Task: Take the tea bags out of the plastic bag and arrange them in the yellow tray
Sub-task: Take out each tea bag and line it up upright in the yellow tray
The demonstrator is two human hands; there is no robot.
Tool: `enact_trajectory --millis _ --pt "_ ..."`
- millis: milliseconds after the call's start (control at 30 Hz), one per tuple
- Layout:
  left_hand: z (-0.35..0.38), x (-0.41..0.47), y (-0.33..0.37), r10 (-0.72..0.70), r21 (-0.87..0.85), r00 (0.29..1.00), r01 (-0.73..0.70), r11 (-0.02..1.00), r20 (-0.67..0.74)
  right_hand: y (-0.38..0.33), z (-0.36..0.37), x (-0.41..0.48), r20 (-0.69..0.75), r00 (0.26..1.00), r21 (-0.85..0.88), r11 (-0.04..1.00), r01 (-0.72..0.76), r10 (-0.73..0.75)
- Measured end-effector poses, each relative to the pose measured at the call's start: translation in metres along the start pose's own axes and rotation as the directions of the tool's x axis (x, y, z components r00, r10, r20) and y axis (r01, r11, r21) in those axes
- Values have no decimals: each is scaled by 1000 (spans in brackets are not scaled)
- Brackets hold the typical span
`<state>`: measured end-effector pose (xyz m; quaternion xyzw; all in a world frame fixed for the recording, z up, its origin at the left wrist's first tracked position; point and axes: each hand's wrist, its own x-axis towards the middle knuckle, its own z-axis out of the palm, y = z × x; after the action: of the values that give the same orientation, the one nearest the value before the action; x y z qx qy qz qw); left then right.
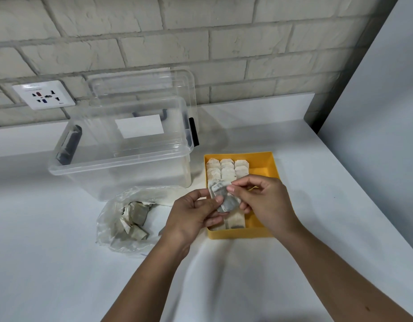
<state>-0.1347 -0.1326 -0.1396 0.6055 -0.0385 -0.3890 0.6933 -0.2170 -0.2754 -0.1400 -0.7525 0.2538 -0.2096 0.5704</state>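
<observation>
On the white counter (61, 263) under a brick wall (154, 31), the left hand (191, 217) and right hand (263, 198) pinch one tea bag (224, 196) over the yellow tray (240, 234). It is best smoothed flat, then laid beside the rows. The wrists angle inward and the fingers are curled. More tea bags wait in the plastic bag (112, 219) left of the tray.
</observation>
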Motion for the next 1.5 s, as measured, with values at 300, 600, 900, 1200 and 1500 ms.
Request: enact_trajectory --millis 300,600,900,1200,1500 --pt "3 7 -2 -3 -27 1000 3 1000 -16 6 -14 6 -127 982 188 975 -116 141" --pt "-13 22 2 46 52 997 -43 998 -62 41 -30 48 -155 986 -434 893 -124 62" --pt "-16 21 13 95 136 995 -89 987 -39 51 -8 69 -158 909 -121 907 -405 385" --pt "-15 23 11 91 95 995 -86 992 -50 48 -6 61 -150 978 -470 860 -198 143" --pt "-3 26 5 61 136 997 -53 989 -51 3 -1 17 62 992 5 994 -108 108"
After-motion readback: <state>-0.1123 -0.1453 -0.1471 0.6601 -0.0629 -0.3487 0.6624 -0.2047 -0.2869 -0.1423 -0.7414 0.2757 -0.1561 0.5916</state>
